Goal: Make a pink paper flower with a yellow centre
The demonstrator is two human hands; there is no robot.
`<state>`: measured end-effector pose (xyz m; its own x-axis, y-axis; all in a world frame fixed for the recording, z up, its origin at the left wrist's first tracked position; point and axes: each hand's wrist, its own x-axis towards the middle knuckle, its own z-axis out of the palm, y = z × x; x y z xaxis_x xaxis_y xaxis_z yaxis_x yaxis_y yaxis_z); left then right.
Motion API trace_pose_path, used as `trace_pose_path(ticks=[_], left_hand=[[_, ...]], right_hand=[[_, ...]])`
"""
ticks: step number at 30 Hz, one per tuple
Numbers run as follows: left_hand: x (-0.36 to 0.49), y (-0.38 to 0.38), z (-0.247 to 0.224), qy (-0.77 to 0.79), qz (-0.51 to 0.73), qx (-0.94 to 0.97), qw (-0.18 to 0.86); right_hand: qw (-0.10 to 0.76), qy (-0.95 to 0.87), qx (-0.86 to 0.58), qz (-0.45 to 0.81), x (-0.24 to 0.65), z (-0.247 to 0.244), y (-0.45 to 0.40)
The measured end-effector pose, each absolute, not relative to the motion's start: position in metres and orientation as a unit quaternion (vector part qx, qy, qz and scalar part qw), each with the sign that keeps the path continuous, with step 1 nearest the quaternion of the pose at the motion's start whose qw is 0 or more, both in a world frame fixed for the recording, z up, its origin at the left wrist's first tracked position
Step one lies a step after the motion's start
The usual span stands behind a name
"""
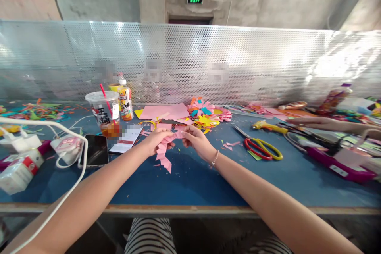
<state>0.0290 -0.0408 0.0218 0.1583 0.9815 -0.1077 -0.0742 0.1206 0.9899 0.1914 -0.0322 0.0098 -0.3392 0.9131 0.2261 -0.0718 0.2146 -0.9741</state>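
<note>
A pink pleated paper strip hangs in zigzag folds between my hands, above the blue table. My left hand pinches it near the middle, and its lower end dangles free below those fingers. At the strip's upper right end, my right hand grips it between thumb and fingers. Behind my hands lie pink paper sheets and paper flowers in pink, blue, orange and yellow. Scissors with red and yellow handles rest to the right of my right hand, their blades parted.
At left stand a plastic cup with a red straw and a drink bottle. Two phones, including a dark phone, lie near white cables. Another person's hand reaches in at right, near a purple power strip. A perforated metal screen stands behind.
</note>
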Motion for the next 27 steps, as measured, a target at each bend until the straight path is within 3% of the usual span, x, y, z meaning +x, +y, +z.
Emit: trace_pose_path(ticks=[9, 16, 27], left_hand=[[0.0307, -0.036, 0.012, 0.446, 0.457, 0.53, 0.558], [0.0311, -0.0376, 0.0139, 0.445, 0.459, 0.587, 0.497], [0.0321, -0.0367, 0.0103, 0.433, 0.426, 0.601, 0.52]], right_hand=[[0.388, -0.618, -0.38, 0.569, 0.1901, 0.0083, -0.0358], [0.415, -0.628, -0.37, 0.545, 0.1895, 0.0067, -0.0329], [0.451, -0.659, -0.328, 0.504, 0.1918, 0.0106, -0.0351]])
